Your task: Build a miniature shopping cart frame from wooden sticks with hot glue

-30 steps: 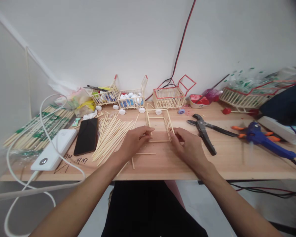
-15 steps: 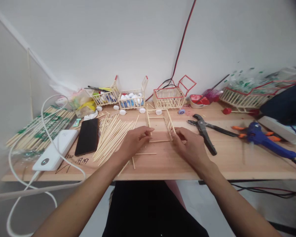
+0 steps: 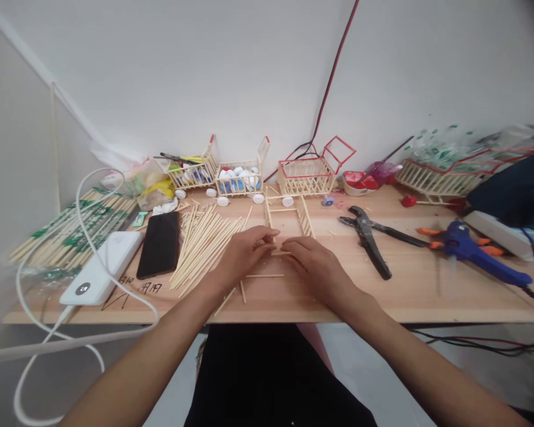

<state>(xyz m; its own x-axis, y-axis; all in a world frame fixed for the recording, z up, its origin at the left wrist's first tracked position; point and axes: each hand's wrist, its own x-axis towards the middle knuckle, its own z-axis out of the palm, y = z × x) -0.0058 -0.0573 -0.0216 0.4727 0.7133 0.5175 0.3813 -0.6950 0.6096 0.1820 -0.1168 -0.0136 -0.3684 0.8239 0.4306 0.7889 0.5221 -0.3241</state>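
A small open frame of thin wooden sticks [image 3: 306, 218] stands on the table in front of me, with slatted sides. My left hand [image 3: 244, 254] is closed in a pinch at its near left corner. My right hand [image 3: 315, 264] is at the frame's near stick, fingers bent and held together on it; the fingertips partly hide the contact. Just to the left lies a fanned pile of loose sticks [image 3: 207, 243]. One cut stick [image 3: 264, 276] lies crosswise below my hands.
Behind stand stick-built carts, one red-rimmed [image 3: 307, 181] and one with white wheels [image 3: 238, 181]. Pliers [image 3: 367, 243] and a blue glue gun [image 3: 480, 252] lie right. Left are a phone [image 3: 159, 245], a white power bank [image 3: 100, 267] with a looping cable, and bagged sticks [image 3: 75, 231].
My right hand has moved left from the frame's right side to its near stick, close to my left hand. My left hand has stayed at the near left corner.
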